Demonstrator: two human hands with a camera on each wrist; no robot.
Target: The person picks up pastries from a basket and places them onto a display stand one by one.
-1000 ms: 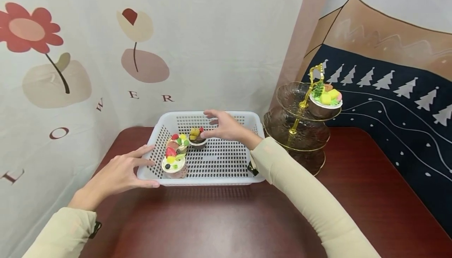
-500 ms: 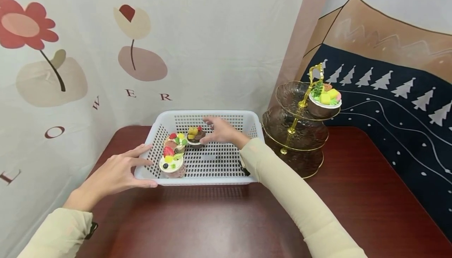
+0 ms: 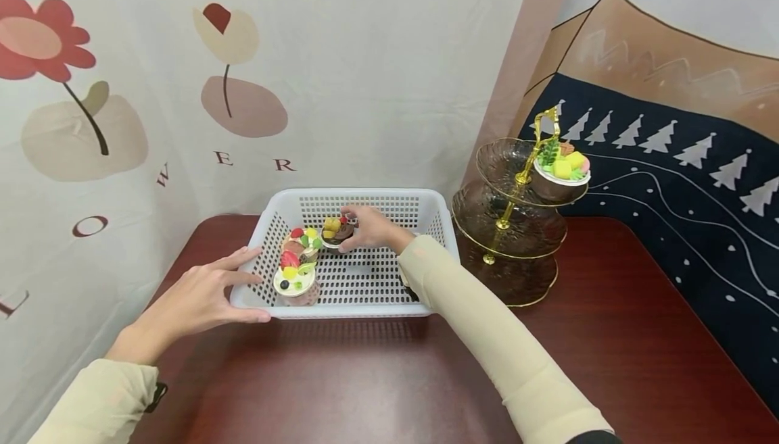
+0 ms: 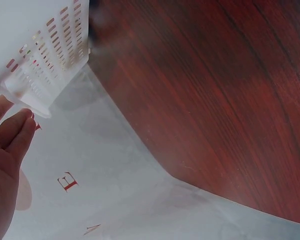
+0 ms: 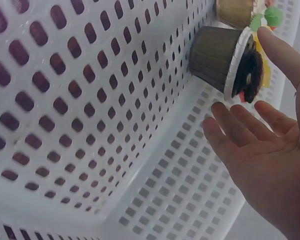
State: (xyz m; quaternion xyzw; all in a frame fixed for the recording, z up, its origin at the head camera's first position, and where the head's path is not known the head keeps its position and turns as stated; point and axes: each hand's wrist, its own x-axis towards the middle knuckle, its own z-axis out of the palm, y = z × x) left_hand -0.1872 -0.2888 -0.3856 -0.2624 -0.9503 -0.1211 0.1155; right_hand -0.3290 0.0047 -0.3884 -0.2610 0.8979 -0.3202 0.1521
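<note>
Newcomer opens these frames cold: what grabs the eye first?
Likely the white basket on the table, with the right hand inside it beside the chocolate cupcake. Next, right of it, the gold-trimmed tiered stand, a fruit-topped cupcake on its top tier. Then the big red flower print, upper left.

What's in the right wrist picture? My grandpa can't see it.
A right hand, spread open, is close beside a chocolate-topped cupcake in a white perforated basket. A second cupcake, cut off by the top edge, sits beyond.
</note>
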